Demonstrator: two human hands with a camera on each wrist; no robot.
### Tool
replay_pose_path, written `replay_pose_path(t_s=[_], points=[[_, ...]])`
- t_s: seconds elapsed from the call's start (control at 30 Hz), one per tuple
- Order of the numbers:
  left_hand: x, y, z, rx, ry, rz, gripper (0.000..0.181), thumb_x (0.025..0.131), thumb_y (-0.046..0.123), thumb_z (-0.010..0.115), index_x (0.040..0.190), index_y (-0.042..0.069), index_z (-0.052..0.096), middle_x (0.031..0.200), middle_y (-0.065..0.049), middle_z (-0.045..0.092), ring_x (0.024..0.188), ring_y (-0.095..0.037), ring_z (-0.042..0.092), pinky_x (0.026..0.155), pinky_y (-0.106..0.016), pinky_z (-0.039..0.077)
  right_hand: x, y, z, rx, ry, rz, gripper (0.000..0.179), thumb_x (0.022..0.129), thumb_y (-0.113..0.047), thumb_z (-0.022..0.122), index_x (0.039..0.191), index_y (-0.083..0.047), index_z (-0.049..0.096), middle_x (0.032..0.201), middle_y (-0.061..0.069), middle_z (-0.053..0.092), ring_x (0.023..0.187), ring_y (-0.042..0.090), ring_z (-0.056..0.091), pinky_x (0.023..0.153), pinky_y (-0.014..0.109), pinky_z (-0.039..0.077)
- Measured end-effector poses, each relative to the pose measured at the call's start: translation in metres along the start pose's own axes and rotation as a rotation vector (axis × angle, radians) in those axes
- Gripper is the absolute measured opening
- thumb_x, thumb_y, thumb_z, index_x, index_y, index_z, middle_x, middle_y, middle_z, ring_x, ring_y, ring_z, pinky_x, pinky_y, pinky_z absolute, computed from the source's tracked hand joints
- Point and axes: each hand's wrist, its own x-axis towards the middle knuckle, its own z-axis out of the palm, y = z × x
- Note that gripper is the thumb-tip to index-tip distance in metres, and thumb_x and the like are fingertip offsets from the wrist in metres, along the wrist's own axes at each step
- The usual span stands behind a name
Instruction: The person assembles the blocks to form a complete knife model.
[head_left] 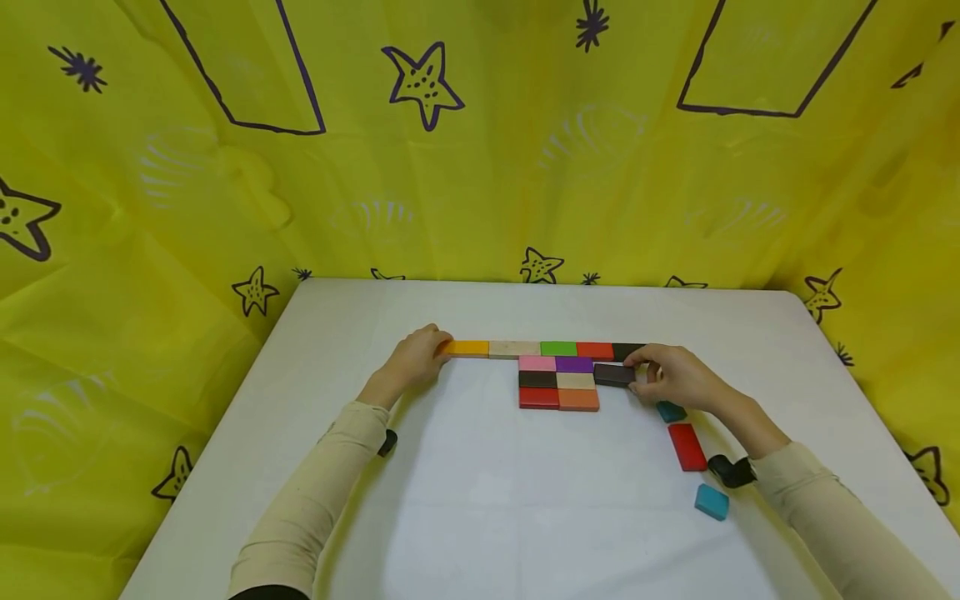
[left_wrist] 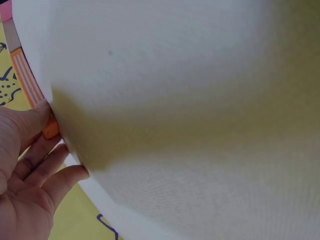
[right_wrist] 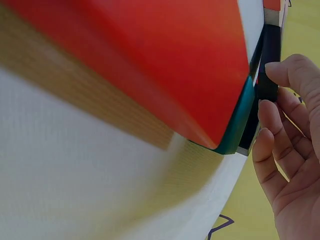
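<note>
My left hand [head_left: 414, 358] pinches the left end of an orange wooden block [head_left: 470, 349], thumb on the near side in the left wrist view. That block begins a straight row with a plain wood block [head_left: 513, 348], a green block [head_left: 558, 348], a red block [head_left: 595, 350] and a black block [head_left: 628, 351]. Between thumb and fingers, my right hand [head_left: 678, 377] holds another black block [head_left: 613, 375] by its right end. Its left end meets a stack-like patch of blocks below the row, beside a purple block [head_left: 573, 364] and a plain wood block [head_left: 576, 381].
Below my right hand lie a dark teal block [head_left: 671, 412], a loose red block [head_left: 687, 447] and a light blue block [head_left: 712, 502]. All rest on a white table [head_left: 465, 517], with a yellow patterned curtain [head_left: 480, 192] around its far edge and sides.
</note>
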Motion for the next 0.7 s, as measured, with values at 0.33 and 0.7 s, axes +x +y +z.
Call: replay_pose_path(t_s=[0.33, 0.7], points=[[-0.0003, 0.0012, -0.0008, -0.003, -0.004, -0.008, 0.03, 0.099, 0.013, 0.069, 0.126, 0.0, 0.068, 0.106, -0.012, 0.064, 0.091, -0.027, 0.06, 0.088, -0.044, 0.053, 0.0029, 0.0016, 0.0027, -0.034, 0.025, 0.039, 0.034, 0.087, -0.011, 0.081, 0.117, 0.001, 0.07, 0.085, 0.003, 0.06, 0.077, 0.019, 0.051, 0.059, 0.026, 0.043], [0.0002, 0.0009, 0.0008, -0.012, -0.013, -0.023, 0.031, 0.099, 0.013, 0.068, 0.127, 0.001, 0.068, 0.111, -0.013, 0.064, 0.095, -0.027, 0.06, 0.092, -0.044, 0.052, 0.0036, -0.0001, 0.0046, -0.067, 0.04, 0.087, 0.033, 0.088, -0.017, 0.081, 0.114, -0.001, 0.071, 0.083, 0.003, 0.061, 0.076, 0.02, 0.052, 0.06, 0.028, 0.044]])
